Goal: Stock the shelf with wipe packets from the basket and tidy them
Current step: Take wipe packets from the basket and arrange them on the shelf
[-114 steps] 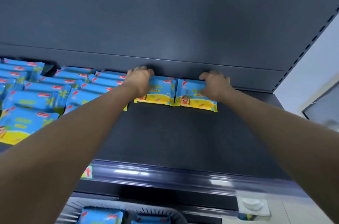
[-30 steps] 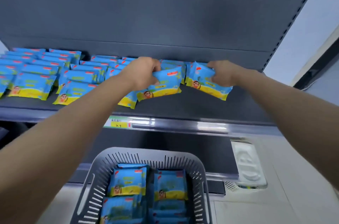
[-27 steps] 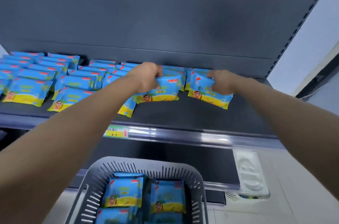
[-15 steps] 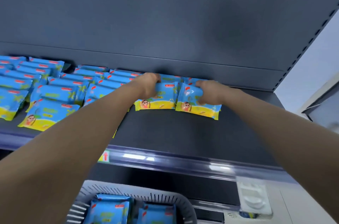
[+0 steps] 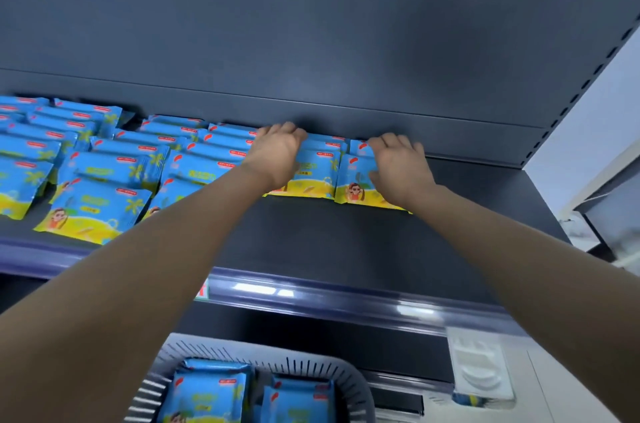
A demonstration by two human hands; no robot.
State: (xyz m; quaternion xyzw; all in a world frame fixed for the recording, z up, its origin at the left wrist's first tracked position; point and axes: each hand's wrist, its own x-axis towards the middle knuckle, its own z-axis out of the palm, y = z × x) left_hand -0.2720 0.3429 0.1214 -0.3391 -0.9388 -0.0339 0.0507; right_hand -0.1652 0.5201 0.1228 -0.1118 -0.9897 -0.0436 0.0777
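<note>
Since a second ago you've pushed both packets back: dark grey metal shelf (image 5: 346, 242) now carries them at its rear wall. Grey slatted basket (image 5: 353, 384) still holds stock. Left hand (image 5: 277, 156) and right hand (image 5: 398, 166) press flat on blue-and-yellow wipe packets (image 5: 311, 177), not gripping.

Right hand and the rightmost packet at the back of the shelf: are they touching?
Touching. The head view shows the right hand lying on top of the rightmost packet, fingers curled over its far edge, no gap between them.
</note>
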